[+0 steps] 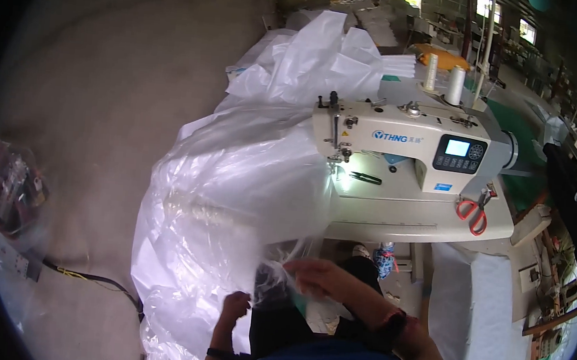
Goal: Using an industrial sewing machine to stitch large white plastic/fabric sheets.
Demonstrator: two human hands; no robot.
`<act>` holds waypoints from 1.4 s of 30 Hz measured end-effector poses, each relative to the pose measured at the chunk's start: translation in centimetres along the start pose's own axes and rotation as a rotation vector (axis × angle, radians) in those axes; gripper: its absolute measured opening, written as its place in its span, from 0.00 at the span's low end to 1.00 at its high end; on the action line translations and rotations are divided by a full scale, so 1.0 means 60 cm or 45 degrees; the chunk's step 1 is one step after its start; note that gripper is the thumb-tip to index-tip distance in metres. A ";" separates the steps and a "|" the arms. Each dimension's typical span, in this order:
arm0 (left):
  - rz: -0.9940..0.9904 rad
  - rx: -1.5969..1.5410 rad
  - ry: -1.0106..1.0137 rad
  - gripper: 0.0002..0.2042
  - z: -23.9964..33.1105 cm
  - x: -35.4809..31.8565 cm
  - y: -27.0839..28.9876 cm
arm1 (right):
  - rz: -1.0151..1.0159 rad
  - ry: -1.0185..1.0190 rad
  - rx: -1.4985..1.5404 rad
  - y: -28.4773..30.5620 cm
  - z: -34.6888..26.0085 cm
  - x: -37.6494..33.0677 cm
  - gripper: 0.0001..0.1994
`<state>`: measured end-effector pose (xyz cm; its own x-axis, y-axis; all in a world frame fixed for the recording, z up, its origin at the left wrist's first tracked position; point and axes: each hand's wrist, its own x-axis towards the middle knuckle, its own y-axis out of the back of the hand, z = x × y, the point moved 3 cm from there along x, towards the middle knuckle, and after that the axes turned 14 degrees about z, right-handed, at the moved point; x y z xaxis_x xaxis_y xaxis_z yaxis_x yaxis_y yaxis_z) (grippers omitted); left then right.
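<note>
A large white plastic sheet (pixel 200 172), glossy and partly see-through, hangs from the sewing table down to my lap. My left hand (pixel 236 306) is curled closed at its lower edge, gripping the plastic. Just to the right, my right hand (pixel 321 279) reaches leftward over my legs, its fingers beside a loose clear part of the plastic. Motion blurs those fingers, so their hold cannot be made out. Beyond both hands stands a white sewing machine (pixel 402 135) with its needle lamp lit. Black thread snips (pixel 365 178) lie on its bed near the needle.
Red-handled scissors (pixel 472 216) lie at the bed's right end. Two white thread cones (pixel 455 85) stand behind the machine. More white sheeting (pixel 313 59) is heaped at the back left. A black cable (pixel 98 278) crosses the floor, and white material (pixel 469 312) hangs below the table's right side.
</note>
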<state>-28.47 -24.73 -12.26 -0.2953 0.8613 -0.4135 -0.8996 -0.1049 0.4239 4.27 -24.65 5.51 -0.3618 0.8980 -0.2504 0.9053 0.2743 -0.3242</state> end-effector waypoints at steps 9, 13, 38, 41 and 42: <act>-0.878 -0.080 -0.477 0.13 0.069 -0.112 -0.171 | 0.488 1.098 -1.877 0.052 -0.148 0.099 0.24; -0.554 -0.606 -0.699 0.21 0.155 -0.002 -0.174 | 0.536 0.571 -2.337 0.078 -0.121 0.142 0.24; -0.846 -1.957 -0.384 0.22 0.380 0.066 -0.074 | 0.270 1.205 -1.637 0.031 -0.029 -0.095 0.17; -0.287 -1.787 -0.434 0.22 0.381 0.107 0.014 | 0.387 1.273 -1.505 0.034 0.004 -0.092 0.17; -0.225 -1.867 -0.508 0.23 0.375 0.106 0.037 | 0.437 1.318 -1.475 0.029 0.019 -0.087 0.16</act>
<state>-25.08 -8.31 4.18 -0.2663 0.9633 -0.0331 -0.4992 -0.1673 -0.8502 7.45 -29.24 5.22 -0.2504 0.6730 0.6960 0.7557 -0.3134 0.5750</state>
